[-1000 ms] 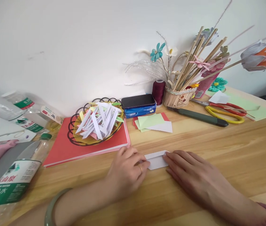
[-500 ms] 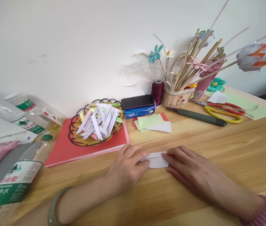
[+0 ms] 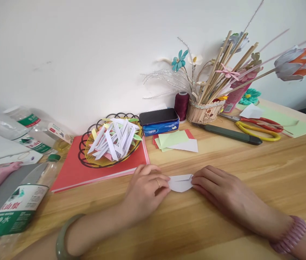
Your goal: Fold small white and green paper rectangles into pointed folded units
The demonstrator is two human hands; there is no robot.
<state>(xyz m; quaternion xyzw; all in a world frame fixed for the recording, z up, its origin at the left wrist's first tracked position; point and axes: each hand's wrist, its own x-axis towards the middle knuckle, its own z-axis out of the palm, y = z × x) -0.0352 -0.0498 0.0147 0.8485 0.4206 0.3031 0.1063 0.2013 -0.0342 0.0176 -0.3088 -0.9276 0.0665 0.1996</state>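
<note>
A small folded white paper (image 3: 180, 183) lies between my hands at the middle of the wooden table, with a crease and a flap along its upper edge. My left hand (image 3: 149, 186) pinches its left end between thumb and fingers. At the right end, the fingers of my right hand (image 3: 219, 189) close on the paper, the thumb mostly hidden. Just behind it is a small stack of red, green and white paper pieces (image 3: 176, 140). A yellow wire basket (image 3: 90, 159) holding several folded paper strips (image 3: 116, 139) sits left of the stack.
Under the basket lies a red paper pad (image 3: 69, 164). Plastic bottles (image 3: 20, 200) and a pink glue gun (image 3: 0, 177) are at left. Behind stand a phone (image 3: 158, 116) on a blue packet, a thread spool (image 3: 182, 105) and a stick-filled basket (image 3: 205, 112). A utility knife (image 3: 232, 134) and scissors (image 3: 258, 130) lie right.
Both hands have shifted slightly on the paper, their fingers now at its two ends. The paper's lower edge looks more curved, and its upper flap shows more plainly.
</note>
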